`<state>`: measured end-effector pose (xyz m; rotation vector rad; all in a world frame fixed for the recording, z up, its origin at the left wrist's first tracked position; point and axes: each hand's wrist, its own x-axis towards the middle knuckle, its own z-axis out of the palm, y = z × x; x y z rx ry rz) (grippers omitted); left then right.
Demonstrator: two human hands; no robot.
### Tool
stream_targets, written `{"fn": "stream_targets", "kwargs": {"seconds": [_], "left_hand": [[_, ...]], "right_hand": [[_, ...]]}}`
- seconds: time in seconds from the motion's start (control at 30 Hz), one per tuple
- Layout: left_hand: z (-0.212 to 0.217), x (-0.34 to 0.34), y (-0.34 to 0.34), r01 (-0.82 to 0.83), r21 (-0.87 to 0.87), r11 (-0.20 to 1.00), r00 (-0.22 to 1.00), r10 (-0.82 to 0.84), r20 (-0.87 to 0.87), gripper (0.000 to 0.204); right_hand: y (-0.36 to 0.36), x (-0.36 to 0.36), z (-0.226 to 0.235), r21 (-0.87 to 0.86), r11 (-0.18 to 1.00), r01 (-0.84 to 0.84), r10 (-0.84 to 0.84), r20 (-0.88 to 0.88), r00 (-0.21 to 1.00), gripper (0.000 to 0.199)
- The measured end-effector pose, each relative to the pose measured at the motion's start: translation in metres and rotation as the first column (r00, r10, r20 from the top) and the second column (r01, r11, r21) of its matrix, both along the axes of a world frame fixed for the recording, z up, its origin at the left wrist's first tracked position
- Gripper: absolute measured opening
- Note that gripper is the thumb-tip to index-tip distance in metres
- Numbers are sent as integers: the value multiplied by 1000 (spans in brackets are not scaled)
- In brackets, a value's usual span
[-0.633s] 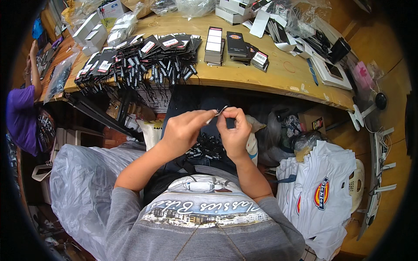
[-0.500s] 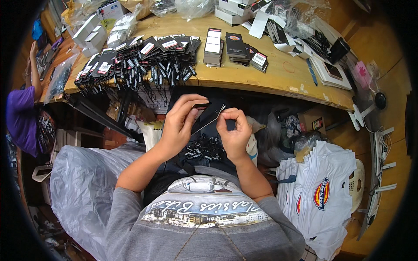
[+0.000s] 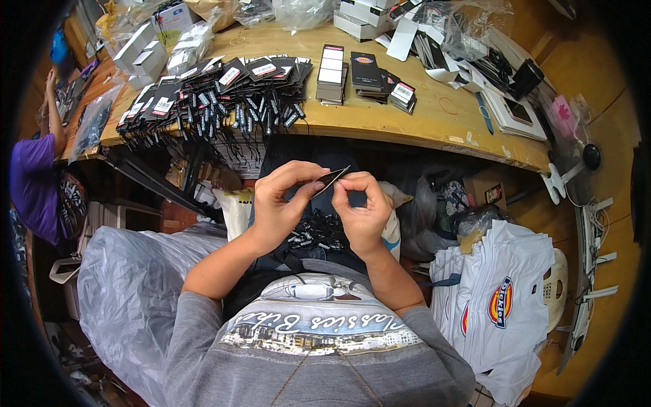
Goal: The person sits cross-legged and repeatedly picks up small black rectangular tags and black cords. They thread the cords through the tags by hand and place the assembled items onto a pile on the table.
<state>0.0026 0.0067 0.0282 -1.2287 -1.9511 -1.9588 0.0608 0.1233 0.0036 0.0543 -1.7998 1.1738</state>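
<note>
My left hand (image 3: pixel 281 203) grips some thin black hang tags (image 3: pixel 332 178) between thumb and fingers, held above my lap and turned nearly edge-on. My right hand (image 3: pixel 363 210) is closed in a pinch at the far right end of the same tags. Whether a string is also between those fingertips is too small to tell. Below both hands, a heap of black tag strings (image 3: pixel 316 232) with pale-marked tabs lies on my lap. On the table (image 3: pixel 400 129) ahead, many black tags with strings attached (image 3: pixel 224 85) are spread, their strings hanging over the near edge.
Right of the strung tags stand a stack of white-faced tags (image 3: pixel 331 71) and a black tag stack (image 3: pixel 367 70). A phone (image 3: pixel 519 112) lies at the right. Folded white shirts (image 3: pixel 488 298) sit at my right, a grey plastic bag (image 3: pixel 135 298) at my left. Another person's purple sleeve (image 3: pixel 34 183) shows far left.
Both hands have come slightly down toward me. The tags have tilted from showing their faces to nearly edge-on, and my left fingers have closed in nearer my right hand.
</note>
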Motion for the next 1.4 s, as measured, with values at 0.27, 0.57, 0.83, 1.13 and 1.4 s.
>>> {"fn": "stream_targets", "kwargs": {"seconds": [0.27,0.57,0.83,1.13,1.4], "left_hand": [[3,-8,-5,69,-109,992,985,-85,-150,17],[-19,-18,-17,281,167,945,697,-320,642,10],[-18,-15,-16,200,87,976,875,-218,433,6],[-9,-23,-37,133,138,981,926,-173,335,12],[-9,-24,-40,165,66,984,938,-177,299,5]], "right_hand": [[0,2,5,151,988,35,-36,4,999,16],[-1,1,5,219,965,-141,127,74,989,14],[-3,4,-4,-157,936,-314,348,303,887,10],[30,14,-26,-242,919,-312,390,432,813,10],[40,17,-24,-516,799,-308,516,328,791,12]]}}
